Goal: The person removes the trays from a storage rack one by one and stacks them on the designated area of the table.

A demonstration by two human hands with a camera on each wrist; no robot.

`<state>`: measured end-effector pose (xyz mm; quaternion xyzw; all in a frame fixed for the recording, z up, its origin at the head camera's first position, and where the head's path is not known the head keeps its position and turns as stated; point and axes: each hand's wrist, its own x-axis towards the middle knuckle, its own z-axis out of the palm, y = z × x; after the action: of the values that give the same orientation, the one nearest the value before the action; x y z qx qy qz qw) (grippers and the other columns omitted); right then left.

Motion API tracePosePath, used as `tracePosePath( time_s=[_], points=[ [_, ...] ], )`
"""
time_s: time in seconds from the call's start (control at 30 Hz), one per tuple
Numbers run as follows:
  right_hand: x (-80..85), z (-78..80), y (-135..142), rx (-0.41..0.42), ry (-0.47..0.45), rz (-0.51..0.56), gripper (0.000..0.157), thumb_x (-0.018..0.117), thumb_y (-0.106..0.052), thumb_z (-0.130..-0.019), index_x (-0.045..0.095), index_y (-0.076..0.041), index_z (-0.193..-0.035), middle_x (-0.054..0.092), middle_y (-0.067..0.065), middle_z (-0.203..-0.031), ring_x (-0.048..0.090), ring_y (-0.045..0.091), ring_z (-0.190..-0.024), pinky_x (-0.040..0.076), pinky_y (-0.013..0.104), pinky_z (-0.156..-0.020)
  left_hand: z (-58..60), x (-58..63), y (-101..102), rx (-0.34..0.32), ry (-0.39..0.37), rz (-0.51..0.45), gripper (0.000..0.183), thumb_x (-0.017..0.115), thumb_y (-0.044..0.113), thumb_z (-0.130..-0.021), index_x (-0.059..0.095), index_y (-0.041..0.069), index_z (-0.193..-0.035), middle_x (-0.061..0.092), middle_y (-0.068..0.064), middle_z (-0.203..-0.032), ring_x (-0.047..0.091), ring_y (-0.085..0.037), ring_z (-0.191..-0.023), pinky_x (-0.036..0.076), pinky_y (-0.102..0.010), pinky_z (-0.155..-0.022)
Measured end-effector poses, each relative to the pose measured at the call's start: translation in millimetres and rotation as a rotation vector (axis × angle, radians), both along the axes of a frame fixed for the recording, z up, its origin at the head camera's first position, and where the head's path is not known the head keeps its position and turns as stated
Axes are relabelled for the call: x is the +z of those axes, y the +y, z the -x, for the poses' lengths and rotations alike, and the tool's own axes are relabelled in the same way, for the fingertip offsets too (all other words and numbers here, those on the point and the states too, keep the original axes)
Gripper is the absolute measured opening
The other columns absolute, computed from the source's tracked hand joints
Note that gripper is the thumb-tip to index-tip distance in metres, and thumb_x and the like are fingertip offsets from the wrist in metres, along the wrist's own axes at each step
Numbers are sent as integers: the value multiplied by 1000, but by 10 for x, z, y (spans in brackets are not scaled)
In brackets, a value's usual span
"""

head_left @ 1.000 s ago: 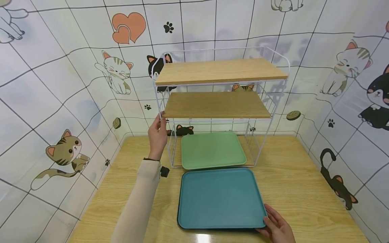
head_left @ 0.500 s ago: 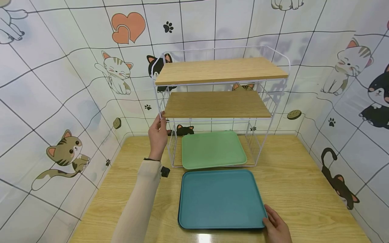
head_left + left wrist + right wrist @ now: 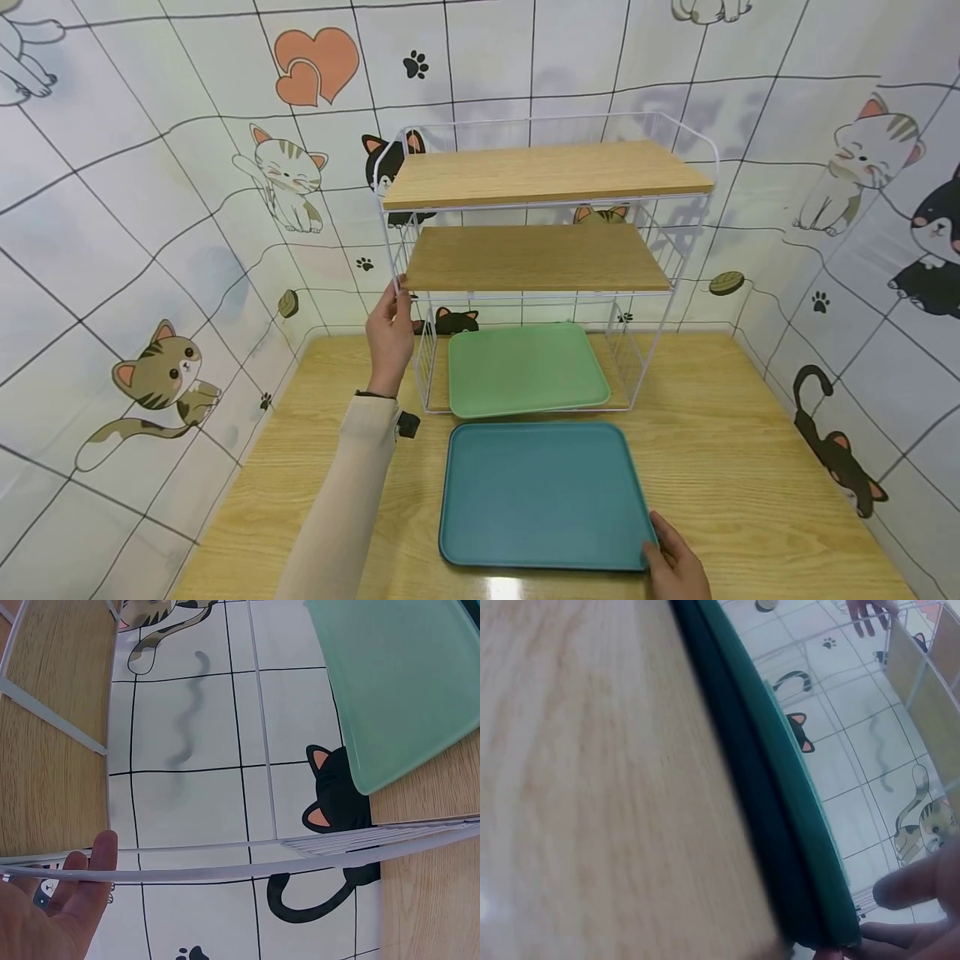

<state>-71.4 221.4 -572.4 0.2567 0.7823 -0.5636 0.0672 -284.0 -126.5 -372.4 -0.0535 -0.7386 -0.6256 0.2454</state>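
Walls (image 3: 577,50): white, black-gridded, printed with cartoon cats (image 3: 180,367), paw prints (image 3: 416,64), orange hearts (image 3: 330,62). Bench (image 3: 750,467): yellowish wood-grain, one bright reflection (image 3: 504,587).

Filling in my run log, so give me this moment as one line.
left hand: holds rack | right hand: holds blue tray | green tray: on rack's bottom shelf

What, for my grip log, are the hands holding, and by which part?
Left hand: rack, left front post beside middle shelf. Right hand: blue tray, near-right corner.

Table (image 3: 750,467) with white rack (image 3: 536,258), blue tray (image 3: 547,496) in front, green tray (image 3: 528,369) on bottom shelf (image 3: 613,379)
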Motion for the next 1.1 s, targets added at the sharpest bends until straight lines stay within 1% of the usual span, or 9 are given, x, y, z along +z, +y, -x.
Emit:
tracePosePath(
  time_s=[0.33,0.47,0.57,0.67,0.77,0.87,0.93,1.03,1.1],
  points=[
    [225,28,96,114,53,-20,62,45,-17,-107,21,7,-159,29,31,-160,33,50,-143,34,63,-116,16,-24,-6,-18,14,-6,40,45,13,-111,54,1,-147,59,-25,-140,63,-39,-116,56,-13,-68],
    [349,72,144,151,68,-62,61,42,-25,-111,22,2,-161,30,25,-162,37,46,-143,40,61,-113,15,-28,0,-13,19,-6,40,45,14,-111,54,1,-147,59,-24,-141,62,-38,-119,56,-13,-68],
    [456,136,153,152,99,-52,63,42,-32,-112,22,-1,-162,31,22,-163,41,42,-142,44,55,-112,13,-27,5,-6,25,-3,40,44,14,-111,54,1,-148,60,-25,-139,63,-39,-117,56,-12,-68],
    [571,214,157,158,143,-34,64,41,-35,-112,21,-2,-163,33,20,-162,44,37,-141,47,43,-109,9,-21,4,-1,25,-3,40,45,14,-111,53,1,-148,60,-26,-138,63,-39,-115,55,-12,-68],
    [666,315,168,181,185,-71,64,40,-38,-112,24,-3,-162,37,18,-161,47,33,-137,51,30,-101,1,-15,2,1,22,-3,40,45,13,-111,53,0,-148,61,-25,-138,64,-38,-114,55,-12,-68],
    [758,425,186,209,244,-99,64,41,-39,-111,26,-2,-161,39,18,-159,52,34,-133,51,29,-98,0,-15,1,4,26,2,40,45,12,-110,53,0,-147,62,-26,-136,66,-33,-104,55,-12,-67],
    [825,508,197,223,276,-115,64,41,-41,-111,27,-3,-161,39,18,-159,54,33,-130,50,29,-98,5,-18,0,10,33,6,39,45,11,-110,54,0,-147,63,-26,-134,66,-24,-94,54,-12,-66],
    [930,634,211,235,319,-134,63,42,-41,-111,29,-5,-161,40,16,-160,56,31,-128,49,22,-94,18,-25,-2,18,39,8,39,45,12,-110,55,1,-146,63,-25,-133,62,-10,-85,54,-12,-65],
    [998,720,214,240,342,-139,62,42,-40,-111,30,-5,-161,39,16,-160,55,32,-129,48,17,-92,23,-30,-6,22,43,13,39,45,12,-110,56,1,-146,64,-25,-133,61,-7,-84,54,-13,-65]
  ],
)
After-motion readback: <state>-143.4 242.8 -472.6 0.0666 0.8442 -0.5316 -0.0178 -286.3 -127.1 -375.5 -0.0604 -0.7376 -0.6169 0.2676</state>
